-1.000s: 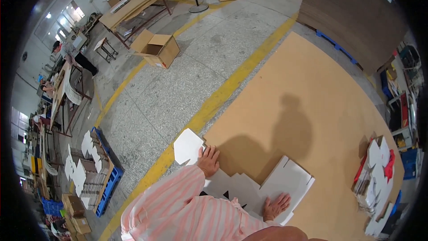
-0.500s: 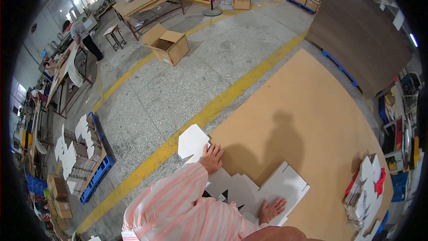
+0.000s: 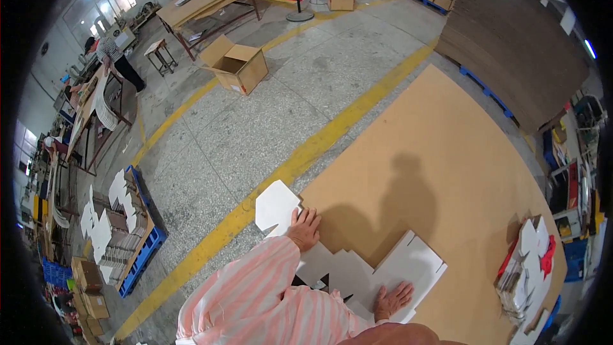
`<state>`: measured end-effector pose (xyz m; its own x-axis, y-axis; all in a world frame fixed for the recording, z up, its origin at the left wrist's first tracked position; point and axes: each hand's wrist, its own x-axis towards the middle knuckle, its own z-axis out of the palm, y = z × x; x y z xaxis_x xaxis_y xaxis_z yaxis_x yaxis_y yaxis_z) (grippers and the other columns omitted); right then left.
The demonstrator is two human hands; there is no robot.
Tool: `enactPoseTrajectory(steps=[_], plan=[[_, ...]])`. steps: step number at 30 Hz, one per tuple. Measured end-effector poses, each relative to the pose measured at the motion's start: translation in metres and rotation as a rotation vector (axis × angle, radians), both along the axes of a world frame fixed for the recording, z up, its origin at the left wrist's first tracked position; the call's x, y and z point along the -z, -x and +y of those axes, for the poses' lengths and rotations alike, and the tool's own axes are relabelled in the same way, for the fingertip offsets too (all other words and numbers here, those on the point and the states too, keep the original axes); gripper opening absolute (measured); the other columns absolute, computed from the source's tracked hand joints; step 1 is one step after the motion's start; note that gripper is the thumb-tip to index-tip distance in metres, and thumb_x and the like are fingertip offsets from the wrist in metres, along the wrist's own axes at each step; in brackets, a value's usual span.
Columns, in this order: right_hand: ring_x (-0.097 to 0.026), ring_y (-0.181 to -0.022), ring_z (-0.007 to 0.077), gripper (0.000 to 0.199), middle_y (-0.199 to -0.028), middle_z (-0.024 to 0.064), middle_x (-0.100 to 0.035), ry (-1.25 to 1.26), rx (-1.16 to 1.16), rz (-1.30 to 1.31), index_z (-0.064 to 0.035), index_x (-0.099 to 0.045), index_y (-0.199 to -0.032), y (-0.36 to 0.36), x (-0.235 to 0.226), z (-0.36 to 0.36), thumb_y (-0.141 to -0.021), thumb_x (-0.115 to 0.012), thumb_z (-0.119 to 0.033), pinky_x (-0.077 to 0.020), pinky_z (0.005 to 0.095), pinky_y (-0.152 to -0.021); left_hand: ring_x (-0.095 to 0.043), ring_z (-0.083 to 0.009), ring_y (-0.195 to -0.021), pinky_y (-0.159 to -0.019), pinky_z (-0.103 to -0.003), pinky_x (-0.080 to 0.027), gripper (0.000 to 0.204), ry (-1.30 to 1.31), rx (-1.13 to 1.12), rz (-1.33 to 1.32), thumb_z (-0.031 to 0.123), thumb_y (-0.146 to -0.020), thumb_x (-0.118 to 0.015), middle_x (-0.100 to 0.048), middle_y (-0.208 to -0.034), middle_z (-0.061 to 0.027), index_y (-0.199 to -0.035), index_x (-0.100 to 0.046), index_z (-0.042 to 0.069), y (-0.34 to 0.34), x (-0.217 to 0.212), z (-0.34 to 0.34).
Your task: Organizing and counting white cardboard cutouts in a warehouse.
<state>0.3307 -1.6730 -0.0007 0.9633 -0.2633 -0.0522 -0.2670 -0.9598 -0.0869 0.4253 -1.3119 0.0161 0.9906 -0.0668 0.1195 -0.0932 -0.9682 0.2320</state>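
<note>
Spreading across the right half of the view, a big brown board (image 3: 447, 166) lies flat on the speckled grey floor (image 3: 306, 102), with a yellow painted line (image 3: 300, 160) running along its left edge. On the near corner of the board lies one flat white cardboard cutout (image 3: 357, 268), its notched flaps reaching out past the board's edge onto the yellow line. The left hand (image 3: 304, 229) rests palm down with fingers spread on the cutout's left flap, and the right hand (image 3: 392, 300) presses flat on its near right part; neither hand is closed around anything.

At the right edge of the board sits one pile of white and red flat packs (image 3: 530, 268). Behind the board a tall stack of brown sheets (image 3: 517, 45) stands on a blue pallet. One open brown box (image 3: 236, 67) stands alone on the floor, with a long wooden table (image 3: 204, 3) beyond it. At the left, a second blue pallet (image 3: 137, 249) carries stacks of white cutouts. One person in a striped top (image 3: 113, 57) bends over a bench at the far left, and two more stand at the far end of the hall.
</note>
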Motion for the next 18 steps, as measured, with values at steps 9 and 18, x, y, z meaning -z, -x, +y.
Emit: enactPoseTrajectory(steps=[9,18], plan=[[-0.008,-0.134,0.0336,0.08,-0.143,0.0193,-0.015,0.008,-0.018,0.016,-0.003,-0.021,-0.136,0.0004,-0.0046,0.0003,-0.078,-0.047,-0.052,-0.004,0.0495,-0.107,-0.031,-0.0323,-0.121,-0.099,-0.06,-0.018,0.05,-0.003,0.005,0.034,0.027,-0.072,-0.052,-0.036,-0.128,-0.0151,-0.118,-0.047,0.006,0.0002,0.0027,0.0007],[-0.008,-0.134,0.0334,0.081,-0.143,0.0189,-0.017,0.045,-0.032,-0.016,-0.0028,-0.021,-0.136,0.0013,-0.0018,-0.0007,-0.078,-0.044,-0.054,-0.0043,0.0495,-0.107,-0.032,-0.0324,-0.121,-0.098,-0.06,-0.02,0.048,-0.012,0.015,0.009,0.026,-0.073,-0.053,-0.037,-0.128,-0.0152,-0.116,-0.048,0.006,-0.0017,0.0024,-0.0006]])
